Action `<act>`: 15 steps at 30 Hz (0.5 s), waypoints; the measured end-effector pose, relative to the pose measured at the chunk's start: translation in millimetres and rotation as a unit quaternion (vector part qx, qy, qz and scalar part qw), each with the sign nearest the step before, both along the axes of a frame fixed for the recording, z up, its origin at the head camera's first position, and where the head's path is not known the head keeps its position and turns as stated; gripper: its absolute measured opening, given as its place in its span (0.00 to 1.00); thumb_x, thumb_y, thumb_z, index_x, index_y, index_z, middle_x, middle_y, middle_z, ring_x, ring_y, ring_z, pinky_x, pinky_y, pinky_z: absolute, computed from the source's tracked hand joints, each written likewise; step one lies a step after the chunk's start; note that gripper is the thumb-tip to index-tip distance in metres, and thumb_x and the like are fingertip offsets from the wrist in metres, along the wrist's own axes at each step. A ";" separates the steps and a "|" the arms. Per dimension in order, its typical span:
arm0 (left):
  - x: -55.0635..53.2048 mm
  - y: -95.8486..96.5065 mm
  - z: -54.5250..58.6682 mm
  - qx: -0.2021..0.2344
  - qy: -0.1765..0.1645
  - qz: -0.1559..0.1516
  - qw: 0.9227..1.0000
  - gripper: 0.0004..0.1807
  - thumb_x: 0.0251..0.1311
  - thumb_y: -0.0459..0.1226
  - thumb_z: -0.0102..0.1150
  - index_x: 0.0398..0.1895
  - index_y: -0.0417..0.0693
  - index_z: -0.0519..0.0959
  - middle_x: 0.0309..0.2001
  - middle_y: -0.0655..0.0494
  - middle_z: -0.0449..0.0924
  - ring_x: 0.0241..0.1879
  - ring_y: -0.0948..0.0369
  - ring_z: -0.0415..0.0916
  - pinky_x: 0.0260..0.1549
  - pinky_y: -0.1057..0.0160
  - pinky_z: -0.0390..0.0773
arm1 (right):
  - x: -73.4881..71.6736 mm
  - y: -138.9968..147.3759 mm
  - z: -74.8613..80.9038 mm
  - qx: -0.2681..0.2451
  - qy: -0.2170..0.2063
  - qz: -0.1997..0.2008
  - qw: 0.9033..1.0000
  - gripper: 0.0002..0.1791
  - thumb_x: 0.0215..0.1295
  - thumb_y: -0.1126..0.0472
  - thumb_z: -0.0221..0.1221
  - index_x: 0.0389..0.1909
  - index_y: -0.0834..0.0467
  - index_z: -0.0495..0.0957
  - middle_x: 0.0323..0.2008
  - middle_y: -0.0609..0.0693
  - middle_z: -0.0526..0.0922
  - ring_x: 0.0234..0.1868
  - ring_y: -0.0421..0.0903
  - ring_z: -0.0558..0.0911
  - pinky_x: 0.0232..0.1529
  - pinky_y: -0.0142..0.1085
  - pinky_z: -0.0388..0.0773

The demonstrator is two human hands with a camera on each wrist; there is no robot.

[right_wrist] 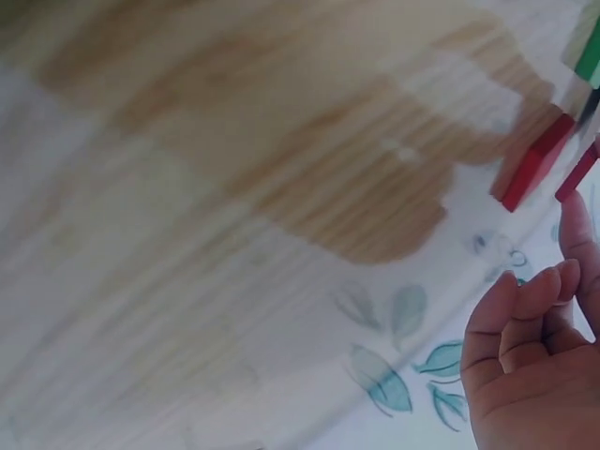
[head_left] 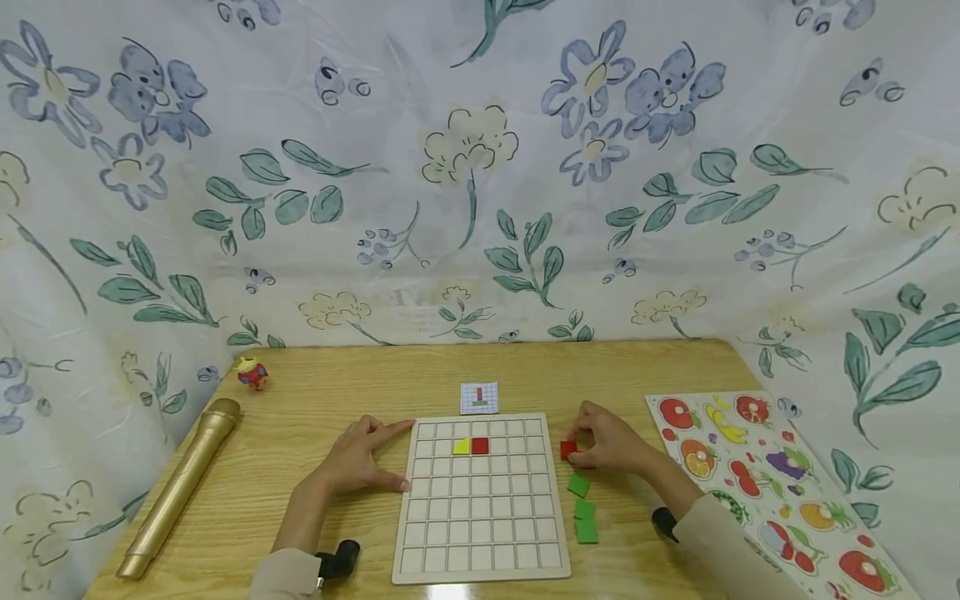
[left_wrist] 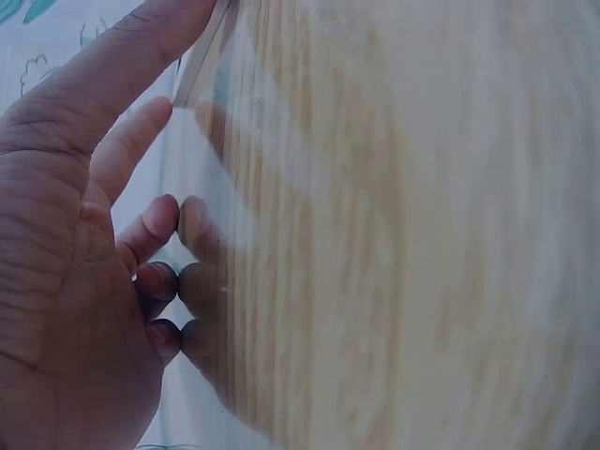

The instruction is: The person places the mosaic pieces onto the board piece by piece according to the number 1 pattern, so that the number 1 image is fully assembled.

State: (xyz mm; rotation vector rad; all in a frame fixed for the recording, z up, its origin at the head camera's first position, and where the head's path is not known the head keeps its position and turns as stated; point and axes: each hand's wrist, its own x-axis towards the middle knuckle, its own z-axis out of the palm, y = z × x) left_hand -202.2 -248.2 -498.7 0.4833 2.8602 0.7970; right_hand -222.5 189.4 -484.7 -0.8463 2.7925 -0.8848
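Note:
In the head view a pale wooden grid board [head_left: 468, 533] lies on the table. One yellow piece [head_left: 461, 447] and one red square tile [head_left: 480, 447] sit side by side in its second row. My left hand [head_left: 358, 457] rests at the board's left edge, thumb and index finger spread against it. To the right of the board, my right hand [head_left: 611, 442] pinches a red tile [right_wrist: 577, 173] between thumb and fingertip. Close by, another red tile [right_wrist: 536, 164] lies on the table in the right wrist view. Several green tiles [head_left: 578, 486] lie below that hand.
A small card [head_left: 479, 397] with a red and green pattern lies behind the board. A gold microphone-shaped stick [head_left: 180, 492] and a small red toy [head_left: 252, 373] are at the left. On the right lies a fruit-picture sheet [head_left: 772, 492]. Flowered cloth [head_left: 480, 208] hangs behind.

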 end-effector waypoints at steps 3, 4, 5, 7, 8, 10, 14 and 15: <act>0.3 -0.7 0.2 0.000 0.000 0.000 1.000 0.55 0.32 0.63 0.77 0.71 0.63 0.70 0.39 0.55 0.60 0.36 0.58 0.55 0.35 0.59 0.56 | 0.0 -3.4 1.0 -0.011 0.001 0.006 1.000 0.10 0.51 0.58 0.73 0.32 0.56 0.85 0.33 0.43 0.67 0.35 0.38 0.66 0.42 0.33 0.69; 0.4 -0.9 0.3 0.000 0.000 -0.001 1.000 0.55 0.32 0.63 0.77 0.71 0.63 0.70 0.39 0.55 0.60 0.36 0.58 0.55 0.35 0.59 0.56 | 0.2 -4.8 1.4 -0.016 0.001 0.008 1.000 0.10 0.50 0.58 0.73 0.32 0.56 0.85 0.33 0.43 0.68 0.35 0.37 0.66 0.42 0.33 0.69; 0.4 -1.0 0.3 0.000 -0.001 -0.001 1.000 0.55 0.32 0.63 0.77 0.71 0.64 0.70 0.39 0.55 0.60 0.36 0.58 0.55 0.35 0.59 0.56 | 0.5 -6.5 1.8 -0.023 0.000 0.010 1.000 0.10 0.50 0.58 0.73 0.32 0.56 0.85 0.33 0.43 0.68 0.35 0.37 0.66 0.41 0.33 0.69; 0.4 -1.0 0.2 -0.002 -0.001 -0.001 1.000 0.55 0.32 0.63 0.77 0.71 0.64 0.69 0.39 0.55 0.60 0.36 0.58 0.55 0.35 0.59 0.56 | 1.1 -9.7 2.4 -0.036 -0.007 0.013 0.999 0.10 0.50 0.59 0.73 0.33 0.57 0.85 0.33 0.44 0.68 0.35 0.38 0.66 0.41 0.32 0.69; 0.4 -0.9 0.2 -0.001 -0.001 -0.002 1.000 0.55 0.32 0.63 0.77 0.71 0.64 0.69 0.39 0.55 0.60 0.36 0.58 0.55 0.35 0.60 0.56 | 1.5 -11.3 2.4 -0.044 -0.012 0.014 0.999 0.10 0.51 0.59 0.73 0.33 0.57 0.85 0.33 0.45 0.68 0.35 0.38 0.66 0.40 0.32 0.69; 0.3 -0.8 0.2 -0.002 -0.002 -0.001 1.000 0.55 0.32 0.64 0.77 0.71 0.65 0.69 0.39 0.55 0.60 0.36 0.58 0.54 0.35 0.60 0.56 | 2.2 -14.6 2.4 -0.059 -0.024 0.014 0.998 0.10 0.51 0.59 0.73 0.33 0.58 0.85 0.33 0.46 0.68 0.35 0.39 0.66 0.40 0.32 0.68; 0.3 -0.9 0.2 -0.005 -0.003 -0.001 1.000 0.55 0.32 0.64 0.77 0.71 0.65 0.69 0.39 0.55 0.60 0.36 0.58 0.54 0.35 0.60 0.55 | 2.9 -21.5 2.0 -0.080 -0.036 0.018 0.996 0.09 0.52 0.59 0.73 0.32 0.57 0.84 0.33 0.47 0.68 0.35 0.40 0.66 0.39 0.32 0.67; 0.3 -1.1 0.3 -0.005 -0.002 -0.001 1.000 0.55 0.32 0.64 0.77 0.71 0.65 0.69 0.39 0.56 0.60 0.36 0.59 0.54 0.35 0.60 0.55 | 3.0 -23.4 2.1 -0.083 -0.038 0.019 0.996 0.09 0.52 0.59 0.73 0.32 0.56 0.84 0.33 0.47 0.68 0.36 0.40 0.66 0.39 0.32 0.68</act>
